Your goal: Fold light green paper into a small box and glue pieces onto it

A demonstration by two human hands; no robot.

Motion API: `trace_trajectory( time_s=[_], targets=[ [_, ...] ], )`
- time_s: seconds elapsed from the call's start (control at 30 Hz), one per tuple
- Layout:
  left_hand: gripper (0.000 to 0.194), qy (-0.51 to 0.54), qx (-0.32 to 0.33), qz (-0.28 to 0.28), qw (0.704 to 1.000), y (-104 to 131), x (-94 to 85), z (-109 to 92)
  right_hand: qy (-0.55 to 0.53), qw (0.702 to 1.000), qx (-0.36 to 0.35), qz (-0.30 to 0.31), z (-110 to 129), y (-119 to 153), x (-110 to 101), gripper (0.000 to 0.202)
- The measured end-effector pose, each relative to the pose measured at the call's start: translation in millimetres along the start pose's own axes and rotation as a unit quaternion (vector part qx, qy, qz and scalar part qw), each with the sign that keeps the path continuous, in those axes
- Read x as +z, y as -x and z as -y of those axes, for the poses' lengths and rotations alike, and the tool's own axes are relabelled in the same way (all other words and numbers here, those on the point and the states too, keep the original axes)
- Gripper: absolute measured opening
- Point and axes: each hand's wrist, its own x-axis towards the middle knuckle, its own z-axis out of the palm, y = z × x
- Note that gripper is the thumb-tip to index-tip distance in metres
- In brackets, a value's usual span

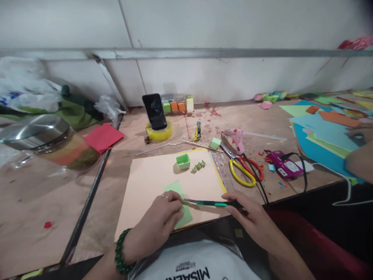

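White cloth with black lettering (195,264) fills the bottom edge, just below the person's 2 hands. Left hand (163,214) (1 ring on a finger, green bead bracelet (120,249) at the wrist) rests across a light green paper (185,218) on the peach sheet (145,175); its fingers are bunched narrow, though I cannot tell whether they pinch the paper. Right hand (250,216) has its fingers closed round the end of a green-and-black tool (214,203), whose thin grey tip reaches the left fingertips. Beyond them, on the same sheet, stand 1 open green box (183,162) and, just beside it, small folded green pieces (198,166). To the right lie scissors (243,163) with 1 yellow and 1 red handle.
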Motion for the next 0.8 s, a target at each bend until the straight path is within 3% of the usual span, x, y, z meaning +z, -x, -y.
trace_trajectory(
  time_s=[0.1, 0.17, 0.23, 0.4, 0.6, 0.8],
  targets=[
    [0.015, -0.054, -0.025, -0.053, 0.997, 2.8, 5.2, 4.8, -0.001, 0.999, -0.036, 0.022, 0.4, 3.4, -0.9, 0.019],
    [0.03, -0.102, -0.032, -0.11, 0.988, 6.2, 9.9, 10.6, 0.001, 0.998, -0.038, 0.043, 1.3, 6.4, -1.6, 0.018],
    [0.043, -0.157, -0.006, -0.131, 0.979, 10.7, 14.8, 15.8, 0.003, 0.998, -0.029, 0.058, 2.3, 9.8, -1.7, 0.018],
    [0.05, -0.284, 0.056, -0.073, 0.954, 21.0, 27.9, 22.6, 0.007, 0.997, 0.001, 0.075, 4.4, 17.3, 0.1, 0.019],
    [0.048, -0.356, 0.039, -0.091, 0.929, 23.8, 39.1, 27.9, 0.008, 0.996, 0.01, 0.09, 5.6, 28.0, 2.8, 0.02],
    [0.048, -0.362, 0.038, -0.094, 0.927, 23.2, 39.2, 26.5, -0.005, 0.996, 0.014, 0.089, 3.6, 32.9, 10.0, 0.019]
  ],
)
